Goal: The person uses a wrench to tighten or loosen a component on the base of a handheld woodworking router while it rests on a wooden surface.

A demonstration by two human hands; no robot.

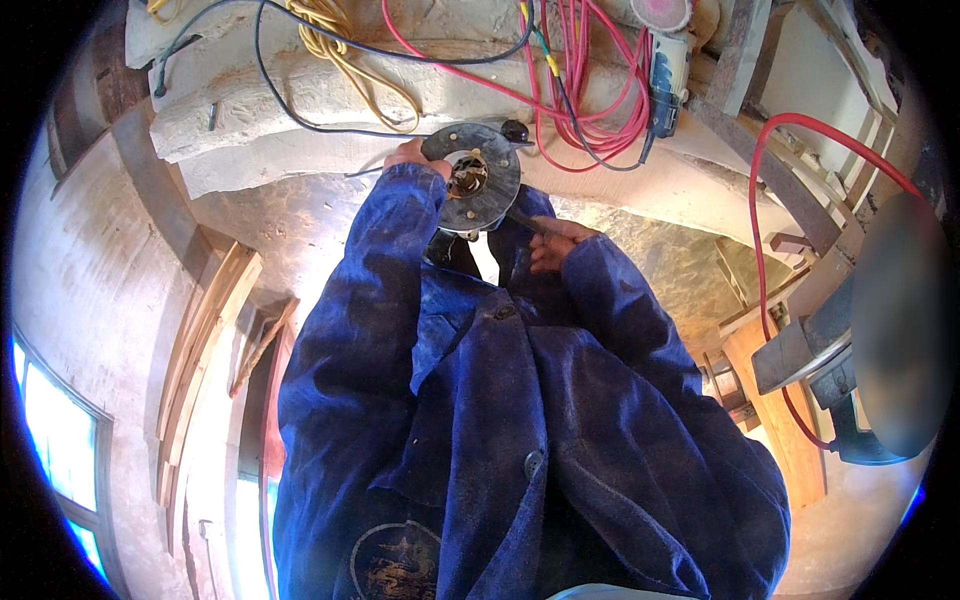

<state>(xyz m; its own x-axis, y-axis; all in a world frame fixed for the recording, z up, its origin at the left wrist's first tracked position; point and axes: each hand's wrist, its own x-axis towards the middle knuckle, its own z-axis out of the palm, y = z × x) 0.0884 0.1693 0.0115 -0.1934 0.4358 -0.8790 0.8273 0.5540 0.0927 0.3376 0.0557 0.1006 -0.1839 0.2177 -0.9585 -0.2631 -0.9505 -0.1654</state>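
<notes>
A dusty blue jacket (520,440) fills the lower centre of the frame. Above it, at upper centre, the left hand (408,155) grips the edge of a round grey disc (472,178). The right hand (555,243), just below the disc, is closed around a thin tool (522,220). Red cables (590,90) lie coiled on the pale worktop (250,120).

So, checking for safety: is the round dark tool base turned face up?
Face up: the round dark tool base shows its central opening.
</notes>
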